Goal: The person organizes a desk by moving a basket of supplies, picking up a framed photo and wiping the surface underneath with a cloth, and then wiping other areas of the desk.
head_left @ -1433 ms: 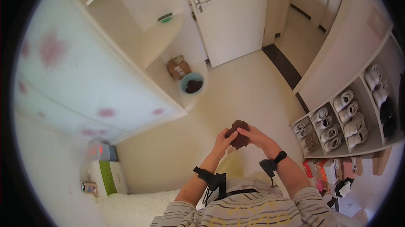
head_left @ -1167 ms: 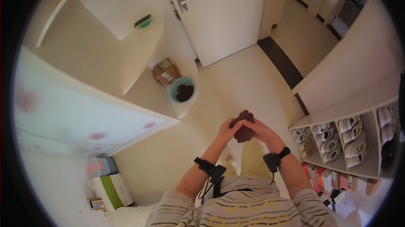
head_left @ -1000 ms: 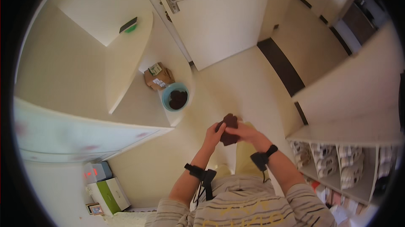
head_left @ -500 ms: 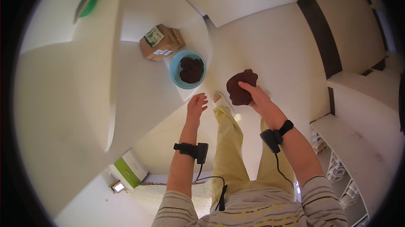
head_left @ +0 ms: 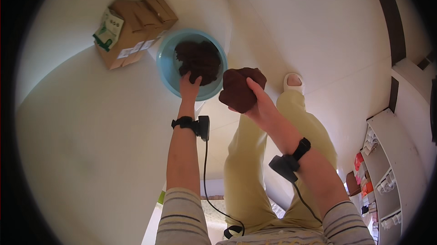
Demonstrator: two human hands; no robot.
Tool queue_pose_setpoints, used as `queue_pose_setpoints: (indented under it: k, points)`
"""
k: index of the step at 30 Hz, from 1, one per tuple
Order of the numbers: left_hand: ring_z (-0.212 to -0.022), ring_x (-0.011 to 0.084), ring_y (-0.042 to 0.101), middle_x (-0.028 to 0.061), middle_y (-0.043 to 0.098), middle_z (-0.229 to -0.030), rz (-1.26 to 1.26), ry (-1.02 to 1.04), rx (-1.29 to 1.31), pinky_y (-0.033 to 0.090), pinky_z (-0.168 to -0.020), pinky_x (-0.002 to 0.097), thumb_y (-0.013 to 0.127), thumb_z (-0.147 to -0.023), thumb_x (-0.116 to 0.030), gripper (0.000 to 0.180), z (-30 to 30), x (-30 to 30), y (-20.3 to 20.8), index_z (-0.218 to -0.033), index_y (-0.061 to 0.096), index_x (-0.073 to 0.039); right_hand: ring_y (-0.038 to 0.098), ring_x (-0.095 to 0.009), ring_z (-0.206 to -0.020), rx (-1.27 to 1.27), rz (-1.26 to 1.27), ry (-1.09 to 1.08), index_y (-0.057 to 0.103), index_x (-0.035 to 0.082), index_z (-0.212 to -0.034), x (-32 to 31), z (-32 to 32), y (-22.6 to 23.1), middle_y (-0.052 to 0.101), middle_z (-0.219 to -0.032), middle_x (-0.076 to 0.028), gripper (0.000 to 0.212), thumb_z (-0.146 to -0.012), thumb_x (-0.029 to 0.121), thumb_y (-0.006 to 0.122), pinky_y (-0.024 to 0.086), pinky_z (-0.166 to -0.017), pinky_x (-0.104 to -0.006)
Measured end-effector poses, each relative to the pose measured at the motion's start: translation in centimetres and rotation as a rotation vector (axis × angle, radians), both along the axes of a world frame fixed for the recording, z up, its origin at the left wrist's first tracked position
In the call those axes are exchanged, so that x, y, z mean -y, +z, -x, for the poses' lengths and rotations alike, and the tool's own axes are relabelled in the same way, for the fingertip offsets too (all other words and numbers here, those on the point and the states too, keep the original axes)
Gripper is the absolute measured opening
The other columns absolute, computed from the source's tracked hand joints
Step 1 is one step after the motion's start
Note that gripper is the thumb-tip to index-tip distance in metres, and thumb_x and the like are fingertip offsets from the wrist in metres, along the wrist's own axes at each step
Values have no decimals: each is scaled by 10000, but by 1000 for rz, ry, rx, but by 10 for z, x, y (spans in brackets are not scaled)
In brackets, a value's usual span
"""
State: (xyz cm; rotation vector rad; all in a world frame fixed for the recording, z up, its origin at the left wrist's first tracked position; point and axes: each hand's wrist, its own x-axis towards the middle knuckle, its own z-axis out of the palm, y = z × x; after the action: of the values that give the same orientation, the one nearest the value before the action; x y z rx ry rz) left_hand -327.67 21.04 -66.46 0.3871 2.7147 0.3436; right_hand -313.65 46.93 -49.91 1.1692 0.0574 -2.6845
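A light blue round basin (head_left: 165,65) holds a heap of crumpled dark brown cloth (head_left: 200,58). My left hand (head_left: 189,85) reaches over the basin's near side, its thumb and fingers gripping the near edge of that cloth; some fingertips are hidden in the folds. Just right of the basin, my right hand (head_left: 260,107) holds up a bunched dark brown cloth bundle (head_left: 242,89). The thumb lies on top of the bundle, and most of the other fingers are hidden beneath it.
Left of the basin stands a brown cardboard box (head_left: 136,24), with a green and white packet (head_left: 109,30) against its side. A white shelf unit (head_left: 400,163) with several items stands at the right. Each wrist wears a black strapped device with a cable.
I have come closer to the basin and box, which look larger. My left hand has reached into the basin onto the cloth. The right hand has carried its bundle toward the basin.
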Motion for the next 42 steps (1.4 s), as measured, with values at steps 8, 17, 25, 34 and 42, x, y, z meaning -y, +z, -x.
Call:
queue_pose_setpoints:
  k: [8,17,25,34,42]
  points:
    - [-995,371,579,216,589,-1108,-18,291,188,475,-859,422,748,-686,-203,591,-12,-1,-23,-1179,507,16,490,-173,-1183,78,-221,66,335,133,-1393,18,61,-63,466,-1340,-59,711,-870,572,533,452,-928,-378]
    - [-981,153,562,76,588,-1073,-675,804,578,459,-856,275,551,-760,41,395,-26,-22,119,-1154,538,12,318,-196,-1313,221,-258,236,272,146,-1428,66,84,-75,380,-1421,-48,805,-844,649,503,271,-1033,-444]
    - [-1165,220,499,104,508,-1252,-1028,813,620,406,-997,341,537,-842,-129,490,-29,-28,156,-1302,421,-3,482,-187,-1168,25,-158,119,416,36,-1329,113,104,-84,512,-1286,-73,689,-895,564,504,364,-990,-327]
    - [-1255,254,435,126,446,-1352,-1366,1173,634,360,-1052,388,391,-949,-556,674,-16,-54,132,-1383,336,-43,516,-189,-1110,13,-238,183,447,-48,-1288,112,114,-44,549,-1204,-123,694,-924,542,455,403,-935,-285]
    - [-1091,218,518,116,538,-1178,-705,709,-137,433,-937,328,529,-960,-319,402,-34,-75,127,-1186,465,7,525,-186,-1076,185,-334,168,418,-35,-1290,111,115,-35,546,-1178,-113,688,-937,556,426,416,-906,-283]
